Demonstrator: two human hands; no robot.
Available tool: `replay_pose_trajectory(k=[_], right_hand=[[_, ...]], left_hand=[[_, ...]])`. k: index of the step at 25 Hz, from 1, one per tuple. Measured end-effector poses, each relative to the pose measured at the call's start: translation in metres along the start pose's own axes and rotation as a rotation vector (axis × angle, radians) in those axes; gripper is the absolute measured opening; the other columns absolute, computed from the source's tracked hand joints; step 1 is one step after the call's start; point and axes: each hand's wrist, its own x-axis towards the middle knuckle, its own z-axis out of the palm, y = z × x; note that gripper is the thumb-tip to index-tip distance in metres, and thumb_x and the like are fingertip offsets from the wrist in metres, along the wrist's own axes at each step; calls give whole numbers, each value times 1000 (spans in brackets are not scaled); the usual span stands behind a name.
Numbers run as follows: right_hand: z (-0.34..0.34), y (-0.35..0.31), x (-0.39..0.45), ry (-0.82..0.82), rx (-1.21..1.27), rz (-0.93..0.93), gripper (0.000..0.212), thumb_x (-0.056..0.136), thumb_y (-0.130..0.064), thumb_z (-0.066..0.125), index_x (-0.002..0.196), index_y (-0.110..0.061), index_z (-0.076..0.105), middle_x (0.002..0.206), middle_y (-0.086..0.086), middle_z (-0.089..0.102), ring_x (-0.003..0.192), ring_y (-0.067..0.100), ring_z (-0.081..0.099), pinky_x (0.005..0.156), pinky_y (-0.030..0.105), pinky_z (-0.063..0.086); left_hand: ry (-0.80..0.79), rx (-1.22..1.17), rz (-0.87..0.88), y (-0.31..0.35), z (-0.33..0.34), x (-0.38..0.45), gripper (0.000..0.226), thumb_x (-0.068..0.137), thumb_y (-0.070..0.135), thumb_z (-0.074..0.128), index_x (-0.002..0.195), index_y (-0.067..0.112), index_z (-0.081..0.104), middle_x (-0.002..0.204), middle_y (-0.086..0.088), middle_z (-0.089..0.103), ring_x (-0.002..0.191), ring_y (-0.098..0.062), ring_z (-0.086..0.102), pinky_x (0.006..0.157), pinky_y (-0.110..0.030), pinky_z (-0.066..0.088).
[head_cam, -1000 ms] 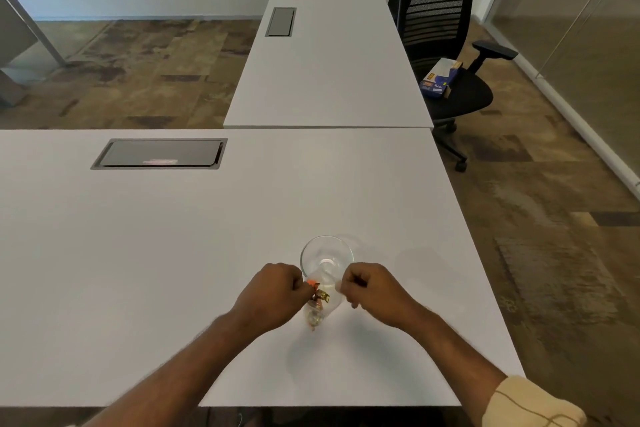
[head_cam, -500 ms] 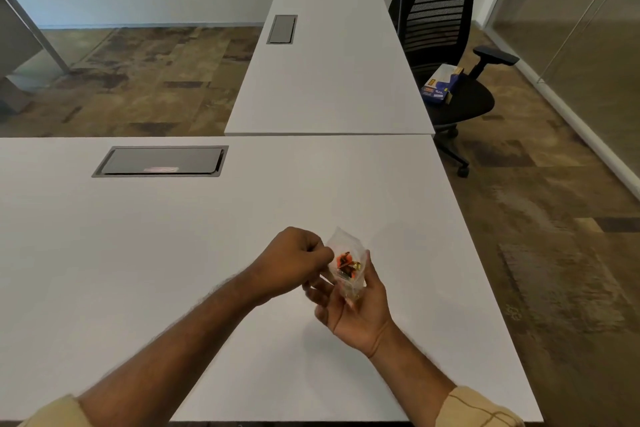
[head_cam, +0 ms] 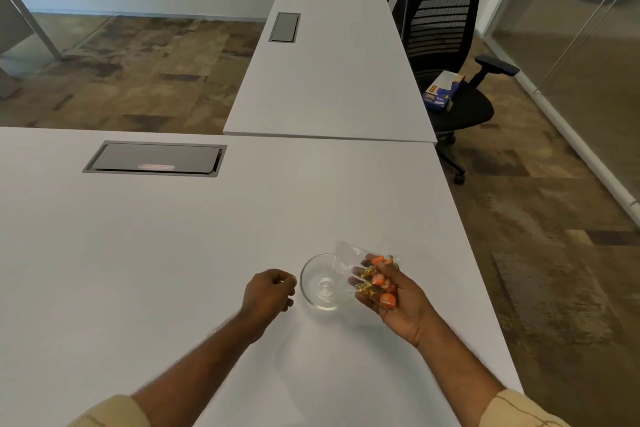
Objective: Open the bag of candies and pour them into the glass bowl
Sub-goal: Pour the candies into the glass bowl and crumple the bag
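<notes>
Your R hand [head_cam: 391,302] grips the candy bag [head_cam: 346,253], mouth over the glass bowl [head_cam: 318,284] on the table [head_cam: 173,253], near right. L hand [head_cam: 268,295] curled, nothing seen in it. Wrapper print too small to read.

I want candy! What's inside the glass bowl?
Nothing shows in the glass bowl: its clear bottom is bare. The orange candies sit in the bag the right hand holds, which covers the bowl's right edge.

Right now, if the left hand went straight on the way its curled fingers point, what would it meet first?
The left hand would likely meet the glass bowl at its rim; hand height is unclear.
</notes>
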Motion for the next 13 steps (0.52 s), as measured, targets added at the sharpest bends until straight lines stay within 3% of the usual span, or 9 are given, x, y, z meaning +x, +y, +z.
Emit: replay_pose_trajectory(k=[3, 5, 9, 13], right_hand=[[0, -8, 5, 138, -262, -15, 29, 82, -14, 73, 109, -4, 69, 87, 12, 76, 80, 33, 74, 68, 44, 63], [2, -11, 8, 213, -369, -16, 19, 83, -9, 73, 102, -4, 71, 87, 13, 78, 77, 31, 75, 66, 46, 64], [9, -14, 17, 251, -494, -54, 12, 82, -8, 73, 93, -12, 74, 89, 13, 79, 76, 32, 75, 68, 48, 64], [19, -15, 22, 261, -573, -101, 12, 80, -12, 76, 92, -14, 76, 88, 12, 77, 75, 30, 73, 70, 49, 64]], left_hand=[[26, -45, -57, -15, 15, 13, 21, 89, 24, 71, 103, 9, 67, 89, -11, 74, 75, -29, 74, 78, -42, 63], [17, -69, -93, -20, 23, 19, 25, 89, 24, 73, 110, 12, 64, 87, -11, 74, 74, -29, 74, 77, -39, 64], [-35, -120, -131, -27, 32, 30, 16, 93, 10, 65, 92, -3, 73, 90, -22, 73, 65, -25, 69, 76, -38, 64], [-42, -100, -129, -29, 33, 32, 21, 93, 3, 58, 87, -7, 76, 82, -17, 74, 60, -21, 68, 66, -29, 63]])
